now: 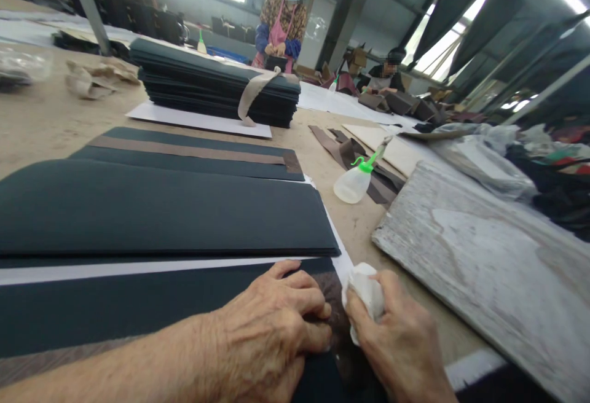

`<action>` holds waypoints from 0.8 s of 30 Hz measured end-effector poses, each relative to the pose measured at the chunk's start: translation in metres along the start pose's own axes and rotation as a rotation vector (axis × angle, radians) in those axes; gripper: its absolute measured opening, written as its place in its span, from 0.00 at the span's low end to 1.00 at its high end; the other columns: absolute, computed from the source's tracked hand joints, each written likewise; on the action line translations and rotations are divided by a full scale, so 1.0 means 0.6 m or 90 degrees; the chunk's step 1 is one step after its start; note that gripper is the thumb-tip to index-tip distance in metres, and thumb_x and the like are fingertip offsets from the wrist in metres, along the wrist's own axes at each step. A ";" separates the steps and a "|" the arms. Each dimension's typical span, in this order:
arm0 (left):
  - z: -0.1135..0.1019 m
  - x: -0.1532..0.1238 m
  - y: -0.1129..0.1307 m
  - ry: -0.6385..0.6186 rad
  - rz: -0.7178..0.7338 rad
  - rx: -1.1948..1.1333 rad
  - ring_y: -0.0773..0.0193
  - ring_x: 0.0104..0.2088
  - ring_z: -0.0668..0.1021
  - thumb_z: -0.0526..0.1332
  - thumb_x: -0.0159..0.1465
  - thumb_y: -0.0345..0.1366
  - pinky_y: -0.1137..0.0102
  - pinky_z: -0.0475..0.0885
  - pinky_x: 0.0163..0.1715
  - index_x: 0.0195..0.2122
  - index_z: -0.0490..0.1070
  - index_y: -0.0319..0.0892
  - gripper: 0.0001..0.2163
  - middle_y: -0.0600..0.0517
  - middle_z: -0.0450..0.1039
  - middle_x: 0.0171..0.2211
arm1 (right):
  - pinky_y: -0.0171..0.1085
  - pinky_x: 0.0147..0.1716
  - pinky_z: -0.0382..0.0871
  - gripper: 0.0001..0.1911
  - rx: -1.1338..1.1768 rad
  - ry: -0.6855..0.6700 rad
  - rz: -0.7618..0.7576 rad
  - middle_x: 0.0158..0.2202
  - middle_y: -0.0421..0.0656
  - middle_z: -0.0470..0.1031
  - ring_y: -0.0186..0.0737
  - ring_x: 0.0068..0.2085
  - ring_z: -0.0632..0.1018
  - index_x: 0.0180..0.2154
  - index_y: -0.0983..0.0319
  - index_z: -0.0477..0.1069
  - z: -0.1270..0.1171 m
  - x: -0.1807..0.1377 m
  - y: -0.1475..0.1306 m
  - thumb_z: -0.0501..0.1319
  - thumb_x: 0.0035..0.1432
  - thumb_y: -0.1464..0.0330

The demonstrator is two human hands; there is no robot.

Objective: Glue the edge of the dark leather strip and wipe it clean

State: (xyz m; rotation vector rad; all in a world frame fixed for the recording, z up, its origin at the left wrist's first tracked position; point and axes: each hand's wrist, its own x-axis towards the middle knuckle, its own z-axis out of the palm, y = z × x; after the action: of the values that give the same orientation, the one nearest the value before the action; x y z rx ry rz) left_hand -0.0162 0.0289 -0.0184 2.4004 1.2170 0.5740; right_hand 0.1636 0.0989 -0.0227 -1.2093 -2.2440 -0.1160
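A dark blue-green panel (152,298) lies in front of me, with a brown strip along it and a brown end patch (332,289). My left hand (276,323) rests palm down on the panel beside this patch, its bent fingers slightly apart and holding nothing I can see. Wrapped around a crumpled white cloth (366,292), my right hand (399,335) is at the panel's right edge, against the brown patch. Directly beyond lies a stack of dark panels (166,206). Farther back is another panel (198,151) with a brown strip across it.
A squeeze bottle (353,187) with a green cap stands near brown strips (334,145). On the right lies a worn board (498,268). A tall stack of dark sheets (216,86) sits farther back. Two people (281,22) work across the room.
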 end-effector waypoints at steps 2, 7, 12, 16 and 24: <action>0.003 -0.001 -0.001 -0.002 -0.008 0.004 0.64 0.44 0.66 0.61 0.53 0.30 0.59 0.49 0.56 0.36 0.68 0.45 0.09 0.58 0.67 0.42 | 0.32 0.13 0.57 0.10 -0.012 0.028 0.020 0.15 0.37 0.64 0.36 0.14 0.67 0.26 0.60 0.60 -0.005 -0.002 0.007 0.51 0.54 0.61; 0.001 -0.003 -0.003 -0.013 -0.011 0.010 0.64 0.44 0.66 0.62 0.53 0.31 0.59 0.49 0.56 0.35 0.68 0.44 0.08 0.58 0.68 0.41 | 0.25 0.14 0.60 0.09 0.108 -0.162 -0.017 0.16 0.33 0.66 0.29 0.16 0.69 0.26 0.59 0.61 -0.027 -0.011 0.003 0.57 0.54 0.62; -0.003 0.000 -0.004 -0.024 0.003 0.002 0.65 0.44 0.66 0.62 0.53 0.31 0.60 0.48 0.57 0.35 0.68 0.44 0.09 0.58 0.67 0.41 | 0.30 0.12 0.57 0.10 0.071 -0.104 0.015 0.14 0.36 0.64 0.32 0.15 0.66 0.22 0.59 0.59 -0.013 0.000 -0.007 0.54 0.50 0.61; -0.001 0.001 -0.002 0.001 -0.001 0.006 0.64 0.44 0.66 0.62 0.53 0.31 0.60 0.48 0.57 0.35 0.68 0.44 0.08 0.58 0.67 0.42 | 0.33 0.12 0.56 0.11 0.020 0.000 0.071 0.13 0.36 0.62 0.36 0.13 0.65 0.25 0.60 0.61 -0.009 -0.004 0.002 0.52 0.52 0.59; 0.001 -0.004 0.001 -0.016 0.004 0.019 0.63 0.45 0.65 0.61 0.54 0.31 0.59 0.48 0.57 0.37 0.68 0.44 0.09 0.58 0.67 0.43 | 0.26 0.14 0.59 0.09 0.124 -0.149 -0.031 0.16 0.34 0.66 0.29 0.16 0.69 0.23 0.60 0.61 -0.019 -0.003 -0.009 0.55 0.50 0.63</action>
State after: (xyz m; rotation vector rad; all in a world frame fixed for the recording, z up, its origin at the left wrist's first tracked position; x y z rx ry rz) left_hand -0.0171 0.0265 -0.0189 2.4304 1.2163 0.5294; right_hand 0.1656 0.0905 -0.0131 -1.1120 -2.4192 0.2321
